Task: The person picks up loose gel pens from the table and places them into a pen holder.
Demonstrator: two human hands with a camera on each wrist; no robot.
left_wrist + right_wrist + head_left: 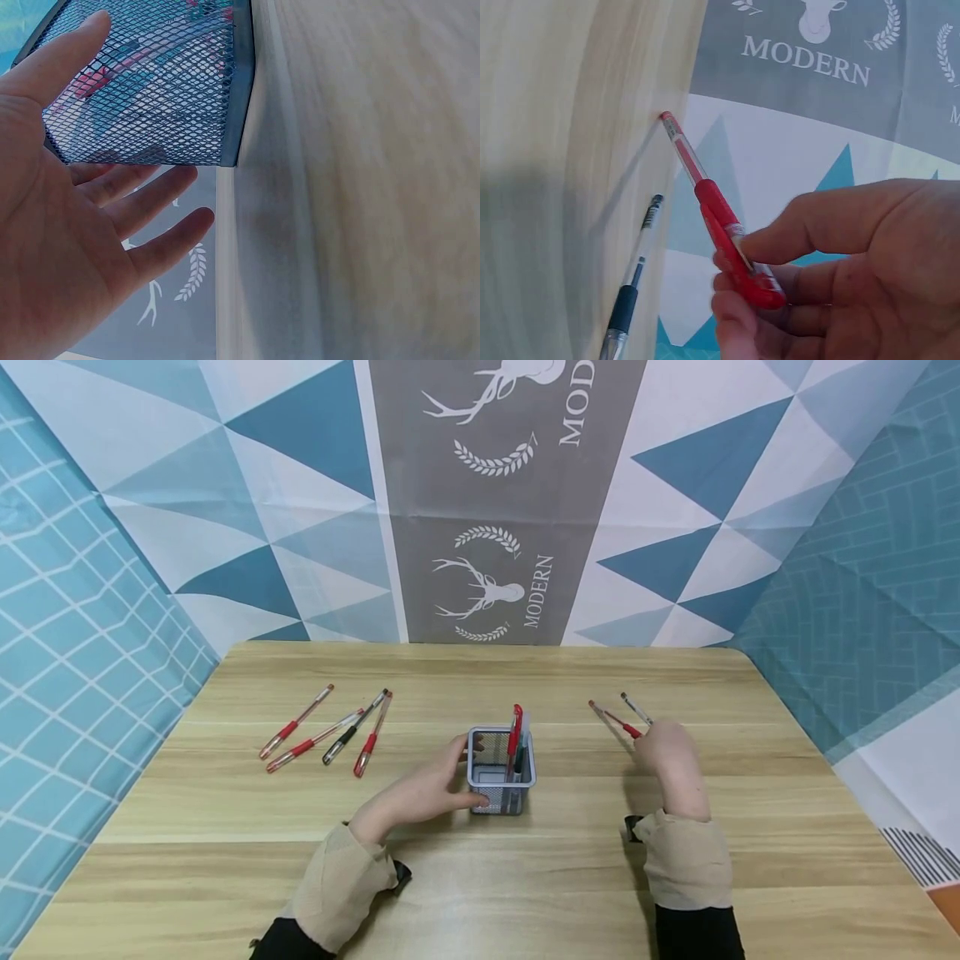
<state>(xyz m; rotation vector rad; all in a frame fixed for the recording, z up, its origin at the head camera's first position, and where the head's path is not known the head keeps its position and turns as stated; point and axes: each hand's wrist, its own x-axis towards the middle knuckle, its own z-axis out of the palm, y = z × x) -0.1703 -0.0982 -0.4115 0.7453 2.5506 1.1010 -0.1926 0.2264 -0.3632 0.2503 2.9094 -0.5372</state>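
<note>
Red pen (711, 196) clamped in your right hand (667, 750), pinched between thumb and fingers at its capped end, right of centre. It slants, capped end raised and tail pointing far and left; whether the tail touches the surface (570, 877), you cannot tell. Just right of it lies a black pen (622, 309), partly behind your hand in the head view.

Mesh pen holder (504, 798) upright near the middle, well left of the red pen. Your left hand (427, 789) is at its left side: thumb before the near wall, fingers apart and fairly straight, reaching along toward the far side. Inside, a red-capped pen (515, 735) stands cap up beside a darker one.

Farther left, four loose pens: red (296, 722), red (315, 742), black (355, 727), red (372, 735), left to right, all slanting far-right.

Your sleeves (690, 860) show beige cuffs over black. Beyond the far edge, a patterned backdrop (487, 493) reads "MODERN".
</note>
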